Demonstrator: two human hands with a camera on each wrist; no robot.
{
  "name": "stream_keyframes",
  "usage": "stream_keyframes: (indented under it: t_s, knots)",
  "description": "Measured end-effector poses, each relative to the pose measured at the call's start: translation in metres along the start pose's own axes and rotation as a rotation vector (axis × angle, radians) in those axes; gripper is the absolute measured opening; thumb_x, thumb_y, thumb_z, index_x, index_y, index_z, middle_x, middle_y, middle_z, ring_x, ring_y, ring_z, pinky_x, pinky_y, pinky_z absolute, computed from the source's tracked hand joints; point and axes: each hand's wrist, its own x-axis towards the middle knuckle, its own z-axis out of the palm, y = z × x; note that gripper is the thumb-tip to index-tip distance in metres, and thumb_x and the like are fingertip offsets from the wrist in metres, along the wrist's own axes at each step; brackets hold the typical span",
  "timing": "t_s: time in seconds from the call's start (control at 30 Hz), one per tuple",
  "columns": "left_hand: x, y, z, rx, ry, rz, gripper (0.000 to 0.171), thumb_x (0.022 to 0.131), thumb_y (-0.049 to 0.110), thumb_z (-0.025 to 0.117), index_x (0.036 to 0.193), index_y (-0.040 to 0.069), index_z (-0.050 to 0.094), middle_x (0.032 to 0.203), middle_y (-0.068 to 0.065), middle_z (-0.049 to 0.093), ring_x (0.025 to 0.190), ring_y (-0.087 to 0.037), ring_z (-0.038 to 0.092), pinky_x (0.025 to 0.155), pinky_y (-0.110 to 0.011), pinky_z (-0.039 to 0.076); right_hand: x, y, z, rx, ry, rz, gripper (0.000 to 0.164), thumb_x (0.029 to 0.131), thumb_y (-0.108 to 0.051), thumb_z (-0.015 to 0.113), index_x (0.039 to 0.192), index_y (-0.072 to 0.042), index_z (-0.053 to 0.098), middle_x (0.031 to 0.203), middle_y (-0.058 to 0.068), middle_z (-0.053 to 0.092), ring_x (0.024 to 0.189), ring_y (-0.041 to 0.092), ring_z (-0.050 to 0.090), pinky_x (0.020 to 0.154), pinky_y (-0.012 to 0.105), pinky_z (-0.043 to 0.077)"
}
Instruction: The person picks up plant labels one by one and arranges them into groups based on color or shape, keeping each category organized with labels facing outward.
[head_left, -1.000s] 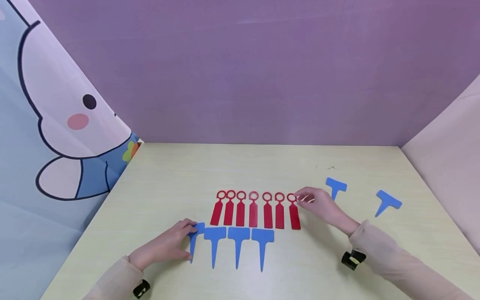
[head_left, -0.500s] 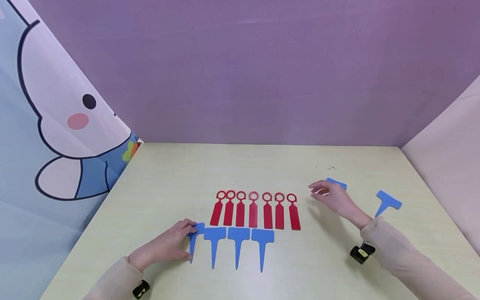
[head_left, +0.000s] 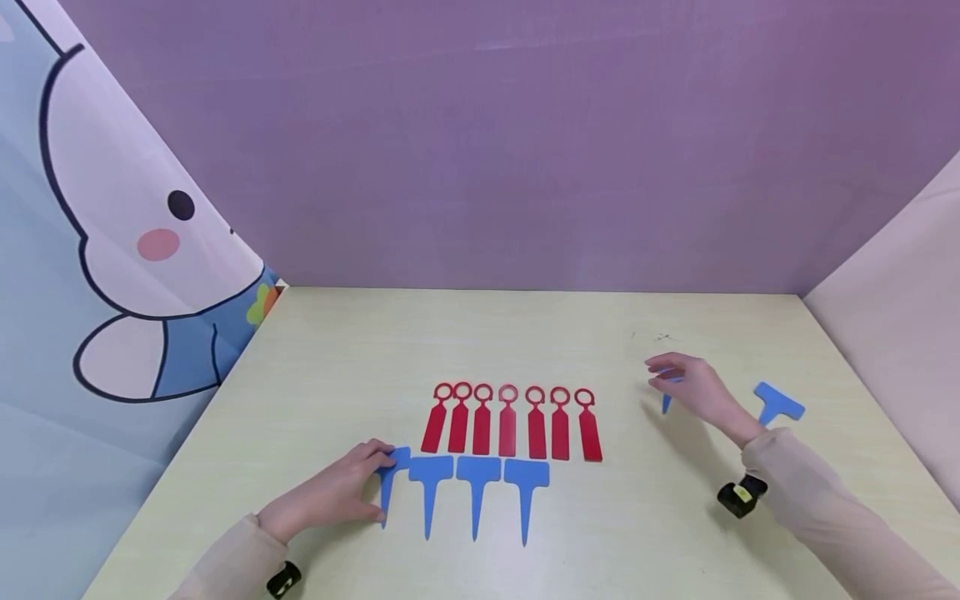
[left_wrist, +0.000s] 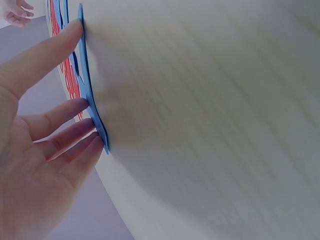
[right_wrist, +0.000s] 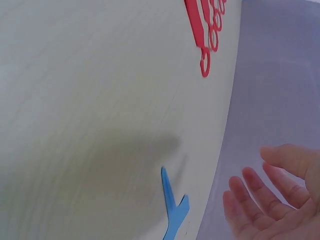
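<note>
My left hand point(head_left: 337, 490) is at the left end of a row of blue T-shaped plant labels point(head_left: 478, 469). It holds the leftmost label point(head_left: 400, 457) between the thumb, at the pointed tip, and the fingers, at the crossbar. In the left wrist view this label point(left_wrist: 92, 92) appears almost edge-on. My right hand point(head_left: 701, 390) hovers over another blue label point(head_left: 667, 404), partly hidden beneath it. The right wrist view shows its fingers loosely bent and apart from that label point(right_wrist: 172, 215).
Behind the blue row lies a row of several red tags with ring ends point(head_left: 507, 429). One more blue label point(head_left: 777, 402) lies farther right, near my right sleeve. A purple partition point(head_left: 525, 150) rises at the table's back edge.
My right hand has moved away from the rightmost red tag, to the right and back, and now covers part of a blue label. The left hand stays in place.
</note>
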Motion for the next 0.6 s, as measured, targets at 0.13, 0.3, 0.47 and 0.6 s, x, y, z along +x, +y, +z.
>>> stream_keyframes:
  t_s: [0.13,0.3,0.47,0.6]
  knots:
    - [0.000,0.001,0.000,0.001,-0.002,-0.013,0.064,0.064,0.029,0.078,0.115,0.000,0.053,0.124,-0.010,0.043,0.113,-0.026,0.043,0.093,-0.040,0.040,0.001,0.007,-0.003,-0.008,-0.005,0.012,0.031,0.083,-0.004,0.058,0.111,0.009,0.053,0.105,0.026,0.057,0.091,0.036,0.058,0.076,0.041,0.049]
    - [0.001,0.001,0.000,-0.002,-0.005,-0.022,0.064,0.064,0.029,0.079,0.115,0.001,0.053,0.124,-0.010,0.043,0.114,-0.026,0.043,0.093,-0.041,0.040,0.003,0.016,-0.006,0.005,-0.027,0.023,0.034,0.082,-0.003,0.059,0.112,0.011,0.052,0.109,0.028,0.055,0.094,0.040,0.056,0.078,0.042,0.048]
    - [0.001,0.001,0.001,-0.001,-0.004,-0.020,0.064,0.064,0.029,0.078,0.115,0.001,0.053,0.124,-0.010,0.043,0.114,-0.026,0.043,0.093,-0.041,0.040,0.004,0.023,-0.010,-0.012,-0.057,0.055,0.038,0.084,-0.008,0.058,0.116,0.010,0.049,0.113,0.029,0.051,0.098,0.042,0.053,0.080,0.047,0.046]
    - [0.000,0.000,0.001,0.005,-0.001,-0.008,0.065,0.064,0.029,0.078,0.116,0.000,0.053,0.125,-0.011,0.043,0.115,-0.027,0.043,0.093,-0.041,0.039,0.006,0.028,-0.012,-0.016,-0.077,0.088,0.041,0.084,-0.010,0.059,0.118,0.009,0.048,0.115,0.030,0.050,0.100,0.043,0.050,0.081,0.050,0.044]
